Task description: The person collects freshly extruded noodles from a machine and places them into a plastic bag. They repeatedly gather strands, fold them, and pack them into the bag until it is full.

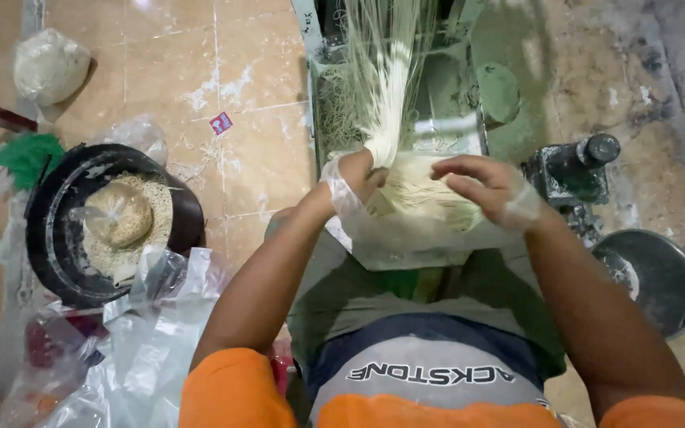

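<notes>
Both hands wear thin clear plastic gloves — the left hand (356, 178) and the right hand (489, 186) look filmy and faintly shiny. The noodle strands (386, 87) are pale, matt and soft. The machine (469, 95) is green-painted metal, dull and dusted with flour. The floor (255, 103) is glazed tan tile, smeared white. The black basin (61, 238) is smooth, slightly glossy — crumpled clear plastic bags (152, 341) lie beside it.
</notes>
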